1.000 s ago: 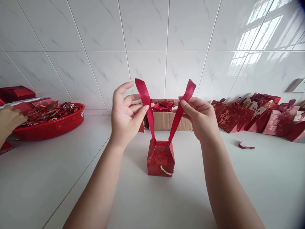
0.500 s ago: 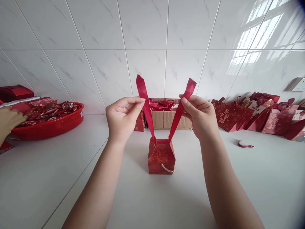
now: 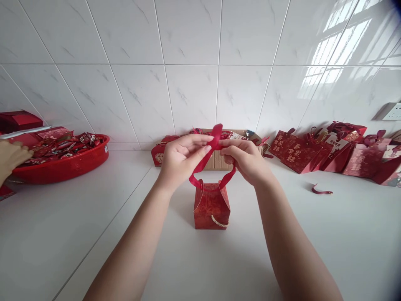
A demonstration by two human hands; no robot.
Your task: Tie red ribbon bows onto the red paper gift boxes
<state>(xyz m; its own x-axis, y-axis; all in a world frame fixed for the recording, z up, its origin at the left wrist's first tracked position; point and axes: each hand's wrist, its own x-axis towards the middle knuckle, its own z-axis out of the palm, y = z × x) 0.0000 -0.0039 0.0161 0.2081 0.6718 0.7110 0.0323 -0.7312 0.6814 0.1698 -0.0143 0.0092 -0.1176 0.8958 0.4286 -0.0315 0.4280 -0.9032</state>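
A small red gift box (image 3: pixel 211 205) with a twisted gold cord at its front stands on the white counter (image 3: pixel 94 242) in front of me. A red ribbon (image 3: pixel 213 144) rises from both sides of its top. My left hand (image 3: pixel 183 159) pinches one ribbon end between thumb and fingers. My right hand (image 3: pixel 244 159) grips the other end. The two ends meet and cross between my hands, just above the box.
A cardboard box (image 3: pixel 219 159) of red ribbons sits against the tiled wall behind my hands. A red tray (image 3: pixel 62 165) of red candy packets lies at left, with another person's hand (image 3: pixel 11 156) beside it. Finished red gift bags (image 3: pixel 332 152) line the right. A ribbon scrap (image 3: pixel 321 191) lies nearby.
My hands came together and lower, bringing the two upright ribbon ends inward until they cross above the box. The box has stayed in place.
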